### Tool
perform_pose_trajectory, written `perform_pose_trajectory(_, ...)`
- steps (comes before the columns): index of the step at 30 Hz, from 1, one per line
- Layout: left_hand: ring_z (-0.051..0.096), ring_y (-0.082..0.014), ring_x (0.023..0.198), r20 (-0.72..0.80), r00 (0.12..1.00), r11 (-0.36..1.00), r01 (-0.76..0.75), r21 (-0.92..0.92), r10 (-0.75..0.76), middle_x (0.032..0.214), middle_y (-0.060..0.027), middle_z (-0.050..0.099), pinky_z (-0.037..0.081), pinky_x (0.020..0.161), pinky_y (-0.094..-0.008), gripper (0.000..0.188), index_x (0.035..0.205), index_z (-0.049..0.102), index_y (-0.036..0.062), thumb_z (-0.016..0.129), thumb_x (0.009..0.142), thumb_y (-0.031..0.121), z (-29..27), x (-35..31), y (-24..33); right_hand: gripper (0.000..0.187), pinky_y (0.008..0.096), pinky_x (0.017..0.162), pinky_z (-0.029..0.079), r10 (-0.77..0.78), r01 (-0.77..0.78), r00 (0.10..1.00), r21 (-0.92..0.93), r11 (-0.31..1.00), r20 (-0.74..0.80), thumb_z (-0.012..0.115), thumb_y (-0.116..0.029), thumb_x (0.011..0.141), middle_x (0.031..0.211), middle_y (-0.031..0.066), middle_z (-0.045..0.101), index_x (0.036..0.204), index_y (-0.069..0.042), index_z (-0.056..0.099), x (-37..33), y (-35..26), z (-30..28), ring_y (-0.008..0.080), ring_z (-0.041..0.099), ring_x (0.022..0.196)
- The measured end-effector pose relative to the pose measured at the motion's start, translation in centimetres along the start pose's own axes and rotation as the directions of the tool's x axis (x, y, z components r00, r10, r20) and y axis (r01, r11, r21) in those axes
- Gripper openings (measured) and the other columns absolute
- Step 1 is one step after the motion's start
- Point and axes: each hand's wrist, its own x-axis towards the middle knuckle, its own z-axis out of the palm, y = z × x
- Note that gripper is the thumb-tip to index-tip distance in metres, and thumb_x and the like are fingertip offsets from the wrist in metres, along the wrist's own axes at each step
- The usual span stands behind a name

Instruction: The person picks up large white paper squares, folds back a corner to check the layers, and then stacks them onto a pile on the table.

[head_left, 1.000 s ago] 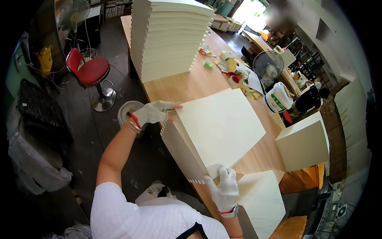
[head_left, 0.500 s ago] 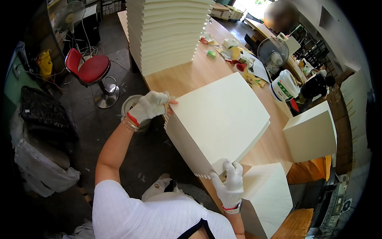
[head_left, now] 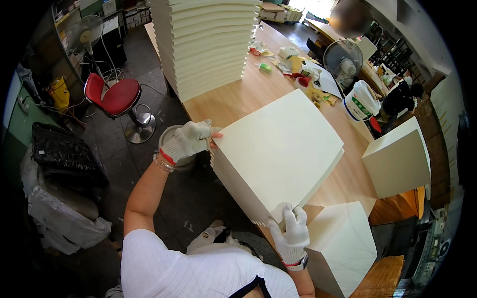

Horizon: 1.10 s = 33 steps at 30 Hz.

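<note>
A thick stack of cream-white paper [head_left: 283, 149], its side edge ridged with layers, lies on the wooden table [head_left: 226, 102] in front of me. My left hand [head_left: 191, 139], in a white knit glove with bare fingertips showing, grips the stack's left corner. At its near corner, my gloved right hand [head_left: 292, 233] is closed on the top sheets' edge, thumb on the left side. How many sheets lie between those fingers is hidden. Beside my right hand stands another white paper stack [head_left: 343, 243].
A tall ridged paper stack [head_left: 213, 54] stands at the table's far left. Another white stack [head_left: 400, 159] is at the right, near a white bucket [head_left: 361, 102] and scattered scraps [head_left: 298, 64]. A red stool [head_left: 120, 96] and a pail [head_left: 171, 134] stand on the floor at left.
The whole view has shifted slightly. Both hands keep their places at the same two corners of the stack, and the right fingers have shifted a little at the near corner.
</note>
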Motion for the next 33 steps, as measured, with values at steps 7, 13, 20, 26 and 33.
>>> perform_pose_trajectory(7, 0.071, -0.0381, 0.086, -0.014, 1.000, 1.000, 0.022, -0.012, -0.022, 0.085, -0.0196, 0.072, 0.043, 0.114, -0.0436, 0.031, 0.110, 0.076, 0.0034, 0.078, 0.079, 0.009, 0.2, 0.1, 0.3, 0.058, 0.0364, 0.057, 0.057, -0.009, 0.009, 1.000, 0.014, 1.000, 0.026, 0.086, -0.033, 0.079, 0.113, 0.0185, 0.059, 0.124, -0.004, 0.064, 0.1, 0.1, -0.2, 0.0296, 0.069, 0.075)
perform_pose_trajectory(13, 0.072, -0.0362, 0.089, -0.002, 0.998, 0.996, 0.068, 0.064, -0.068, 0.100, -0.0239, 0.071, 0.057, 0.090, -0.0408, 0.036, 0.109, 0.077, 0.0068, 0.083, 0.074, 0.009, -0.1, -0.6, -0.4, 0.053, 0.0373, 0.053, 0.056, 0.045, -0.039, 0.996, -0.079, 0.996, 0.081, 0.082, -0.039, 0.082, 0.120, 0.0233, 0.061, 0.124, -0.011, 0.065, -0.8, -0.6, 0.1, 0.0316, 0.070, 0.067)
perform_pose_trajectory(20, 0.075, -0.0215, 0.093, 0.062, 0.976, 0.977, 0.211, -0.041, -0.208, 0.109, -0.0212, 0.074, 0.058, 0.082, -0.0313, 0.041, 0.117, 0.071, -0.0028, 0.081, 0.077, 0.000, 0.2, -1.7, -4.1, 0.051, 0.0378, 0.050, 0.056, 0.097, -0.097, 0.995, -0.043, 0.994, -0.014, 0.076, -0.037, 0.089, 0.125, 0.0269, 0.061, 0.132, -0.015, 0.059, -1.4, -1.4, 1.2, 0.0304, 0.072, 0.069)
perform_pose_trajectory(26, 0.059, -0.0190, 0.125, 0.059, 0.978, 0.922, 0.207, -0.328, -0.198, 0.141, -0.0125, 0.059, 0.050, 0.102, -0.0303, 0.063, 0.146, 0.050, 0.0009, 0.071, 0.086, -0.007, 1.9, -3.7, -4.4, 0.051, 0.0395, 0.074, 0.059, 0.117, -0.134, 0.988, 0.186, 0.973, 0.103, 0.073, -0.034, 0.092, 0.134, 0.0228, 0.057, 0.136, -0.012, 0.058, -1.6, -0.4, -1.6, 0.0342, 0.071, 0.096)
perform_pose_trajectory(33, 0.066, -0.0268, 0.103, 0.022, 0.490, 0.485, 0.867, -0.113, -0.872, 0.108, -0.0140, 0.070, 0.052, 0.090, -0.0387, 0.043, 0.127, 0.061, 0.0091, 0.068, 0.091, 0.033, 13.2, -28.3, -4.1, 0.041, 0.0414, 0.093, 0.057, 0.588, -0.471, 0.799, 0.479, 0.740, -0.123, 0.078, -0.009, 0.089, 0.128, 0.0220, 0.068, 0.124, 0.009, 0.066, -18.5, 10.2, -9.7, 0.0325, 0.068, 0.112)
